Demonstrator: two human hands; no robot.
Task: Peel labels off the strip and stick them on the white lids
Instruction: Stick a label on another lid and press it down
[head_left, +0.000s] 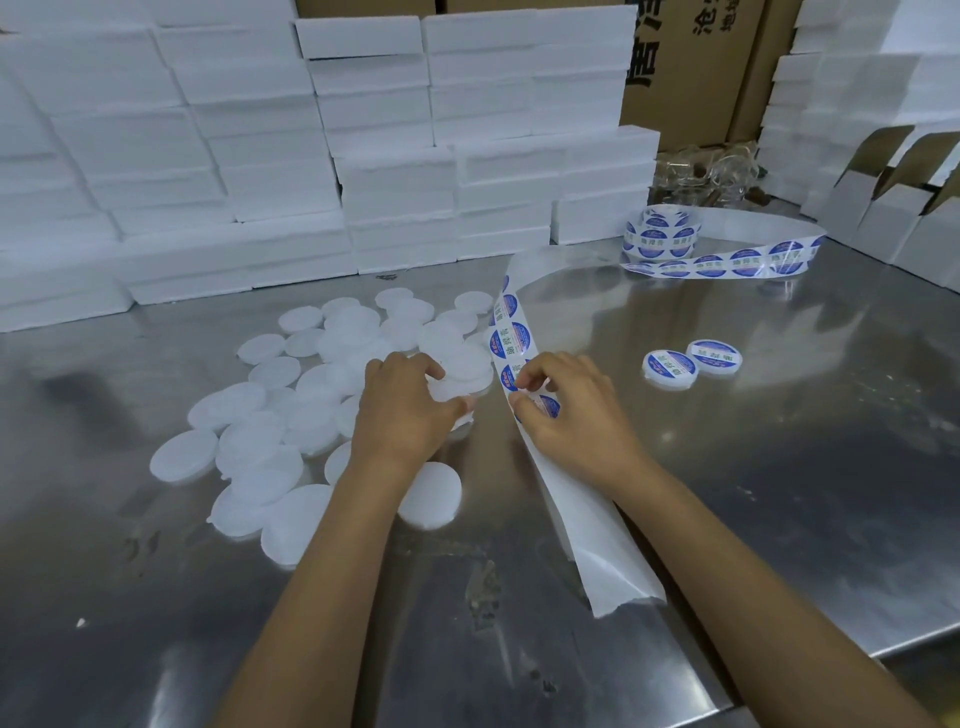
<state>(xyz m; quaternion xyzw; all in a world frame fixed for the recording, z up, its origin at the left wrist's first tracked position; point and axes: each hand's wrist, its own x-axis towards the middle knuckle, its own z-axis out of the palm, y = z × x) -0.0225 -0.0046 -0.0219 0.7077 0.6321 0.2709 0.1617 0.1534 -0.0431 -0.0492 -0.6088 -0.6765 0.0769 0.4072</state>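
Two lids (691, 362) labelled, a heap of bare lids (311, 395) left; left hand (410, 405) gripping one, right hand (563, 405) pinching a label (543, 405) on the strip (511, 332).

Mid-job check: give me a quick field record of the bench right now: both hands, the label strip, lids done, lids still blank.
left hand: grips a blank white lid at the pile's edge
right hand: pinches a label on the label strip
label strip: runs from the roll at the back, across the steel table, to the hands; bare backing trails toward the near edge
labelled lids: two, right of the hands
blank lids: loose overlapping pile on the left
background: stacked white foam boxes
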